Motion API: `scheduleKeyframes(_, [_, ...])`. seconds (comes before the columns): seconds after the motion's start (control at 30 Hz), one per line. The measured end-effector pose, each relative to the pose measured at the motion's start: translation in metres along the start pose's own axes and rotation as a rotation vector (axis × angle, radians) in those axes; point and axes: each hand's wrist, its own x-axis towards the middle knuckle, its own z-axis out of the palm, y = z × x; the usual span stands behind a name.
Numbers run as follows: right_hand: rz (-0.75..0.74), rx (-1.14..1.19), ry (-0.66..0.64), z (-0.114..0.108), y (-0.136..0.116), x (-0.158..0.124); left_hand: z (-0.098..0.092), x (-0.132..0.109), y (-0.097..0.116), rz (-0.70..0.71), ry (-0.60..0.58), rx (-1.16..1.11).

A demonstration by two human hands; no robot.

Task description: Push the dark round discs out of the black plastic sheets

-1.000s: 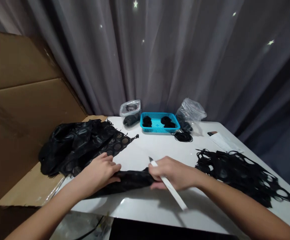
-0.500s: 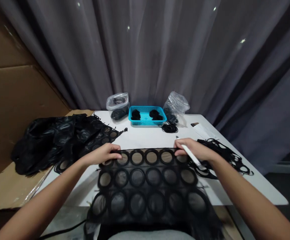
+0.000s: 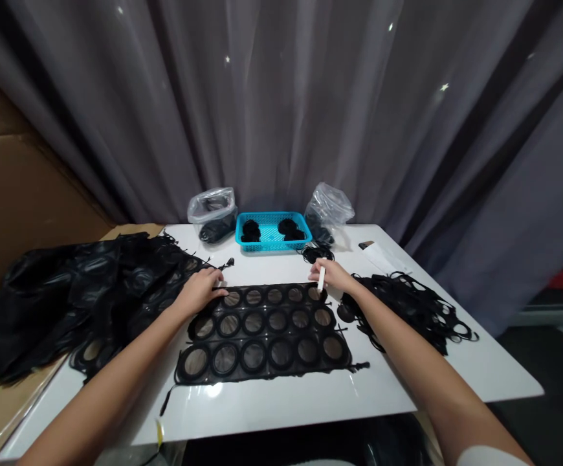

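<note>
A thin black sheet (image 3: pixel 266 336) with rows of round rings lies flat on the white table in front of me. At its top left corner my left hand (image 3: pixel 200 290) has its thumb and bent fingers on the edge, holding it. Over the top right corner, my right hand (image 3: pixel 336 276) grips a slim white pen-like tool (image 3: pixel 321 278), its lower end close to the last ring. I cannot make out what kind of tool it is. Whether the right fingers also touch the sheet is hard to see.
A heap of black sheets (image 3: pixel 116 278) covers the left side. Black ring scraps (image 3: pixel 408 310) lie at the right. Behind stand a blue basket (image 3: pixel 274 244) with black bundles, a clear tub (image 3: pixel 212 213) and a plastic bag (image 3: pixel 330 207). Cardboard (image 3: pixel 24 181) rises at left.
The sheet, held up between both hands over the table's front edge, has come down flat onto the table, farther forward. The white tool has swung more upright in my right hand.
</note>
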Motion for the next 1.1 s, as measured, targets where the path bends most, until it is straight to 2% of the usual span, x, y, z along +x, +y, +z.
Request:
scheduleKeyframes(0.1, [0.029,0.229,0.231,-0.009,-0.002,-0.015,0.001,-0.003,0.025,0.034,0.102,0.084])
scheduleKeyframes(0.17, [0.091,0.420,0.267,-0.009,-0.005,-0.026,0.011,-0.003,0.055,0.126,0.094,0.093])
scheduleKeyframes(0.23, [0.161,0.483,0.194,-0.004,-0.007,-0.035,0.030,-0.001,0.092,0.272,0.034,0.069])
scheduleKeyframes(0.33, [0.184,0.394,0.052,0.009,-0.007,-0.044,0.066,0.003,0.144,0.462,-0.030,0.022])
scheduleKeyframes(0.43, [0.152,0.340,-0.017,0.016,-0.004,-0.047,0.095,0.007,0.172,0.543,-0.016,0.017])
scheduleKeyframes(0.53, [0.158,0.341,-0.007,0.015,0.000,-0.047,0.106,0.008,0.174,0.538,-0.008,0.009])
scheduleKeyframes(0.73, [0.126,0.198,-0.028,0.009,0.005,-0.047,0.102,0.007,0.168,0.536,-0.052,0.017])
scheduleKeyframes(1.1, [0.141,0.167,-0.043,0.005,0.000,-0.050,0.103,0.010,0.170,0.547,-0.045,0.007])
